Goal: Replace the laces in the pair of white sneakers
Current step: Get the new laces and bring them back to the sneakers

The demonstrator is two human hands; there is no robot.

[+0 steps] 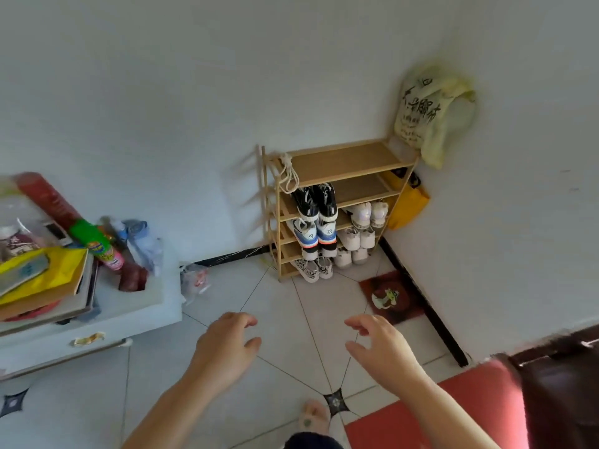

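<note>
A wooden shoe rack (343, 163) stands in the room's corner. White laces (288, 176) hang in a bundle from its top left post. Three pairs of white sneakers sit on the right side of its shelves: one pair (369, 213) above, a second (356, 238) below it, a third (351, 257) lowest. My left hand (227, 341) and my right hand (379, 341) reach forward over the floor, well short of the rack. Both have loosely curled fingers and hold nothing.
Black, blue-and-white and patterned shoes fill the rack's left side. A yellow bag (405, 202) leans beside it and a pale plastic bag (431, 115) hangs on the wall. A cluttered white cabinet (113, 312) stands at left. A small red mat (389, 296) and a red rug (437, 413) lie on the tiles.
</note>
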